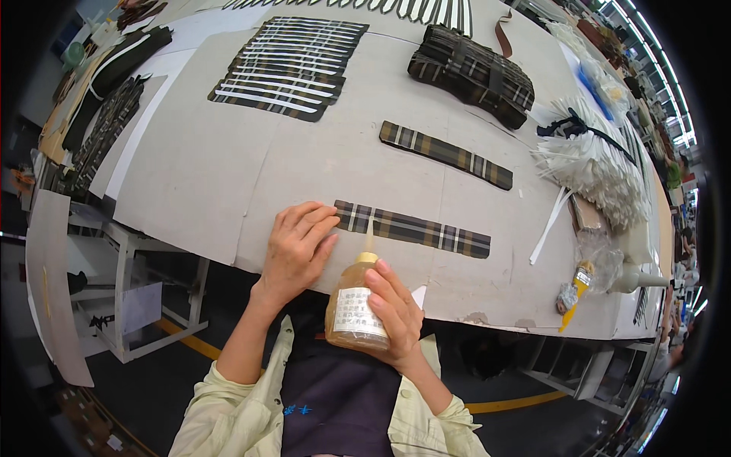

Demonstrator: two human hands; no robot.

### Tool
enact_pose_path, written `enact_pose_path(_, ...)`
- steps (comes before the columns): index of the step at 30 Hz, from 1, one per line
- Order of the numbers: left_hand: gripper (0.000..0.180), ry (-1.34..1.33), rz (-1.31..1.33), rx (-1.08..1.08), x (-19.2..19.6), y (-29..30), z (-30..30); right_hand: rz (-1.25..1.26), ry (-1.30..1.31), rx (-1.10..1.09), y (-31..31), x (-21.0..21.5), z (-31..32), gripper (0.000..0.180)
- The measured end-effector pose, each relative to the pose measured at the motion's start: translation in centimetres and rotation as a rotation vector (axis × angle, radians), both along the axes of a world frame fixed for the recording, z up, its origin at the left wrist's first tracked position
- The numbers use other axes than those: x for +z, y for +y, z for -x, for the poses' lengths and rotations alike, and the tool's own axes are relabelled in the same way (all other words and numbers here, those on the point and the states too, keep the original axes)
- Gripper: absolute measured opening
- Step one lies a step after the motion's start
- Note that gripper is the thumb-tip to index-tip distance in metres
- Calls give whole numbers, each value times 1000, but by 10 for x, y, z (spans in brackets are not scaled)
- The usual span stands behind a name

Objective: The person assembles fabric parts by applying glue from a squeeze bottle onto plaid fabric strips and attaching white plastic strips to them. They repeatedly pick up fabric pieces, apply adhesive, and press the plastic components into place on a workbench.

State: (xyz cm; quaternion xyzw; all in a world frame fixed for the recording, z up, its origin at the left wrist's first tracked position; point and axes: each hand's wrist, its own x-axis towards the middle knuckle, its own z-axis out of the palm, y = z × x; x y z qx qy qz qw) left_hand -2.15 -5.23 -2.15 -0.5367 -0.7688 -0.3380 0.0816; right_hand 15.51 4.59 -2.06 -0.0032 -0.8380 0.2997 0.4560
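A narrow plaid fabric strip [426,231] in dark brown, tan and white lies flat near the table's front edge. The fingertips of my left hand [293,247] rest at its left end, fingers stretched out and thumb apart, with nothing held. My right hand [397,312] is wrapped round an amber squeeze bottle [358,279] with a white label and a yellow cap. The bottle's thin nozzle points away from me, its tip over the left part of the strip. Farther back lies a second plaid strip [445,155].
Plaid pieces with white strips [293,65] lie in rows at the back left. A tied plaid bundle [472,72] sits at the back right. On the right are a bundle of white strips [590,156], a yellow-handled brush [576,293] and a pale bottle [630,279].
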Motion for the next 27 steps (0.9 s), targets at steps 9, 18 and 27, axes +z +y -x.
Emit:
enact_pose_path(9, 24, 14, 15, -5, -3, 0, 0, 80, 22, -103, 3, -4, -12, 64)
enact_pose_path(18, 23, 8, 37, 11, 0, 3, -3, 117, 73, -239, 14, -16, -41, 77)
enact_pose_path(27, 22, 8, 68, 36, -2, 5, -6, 123, 128, -443, 49, -13, -75, 81)
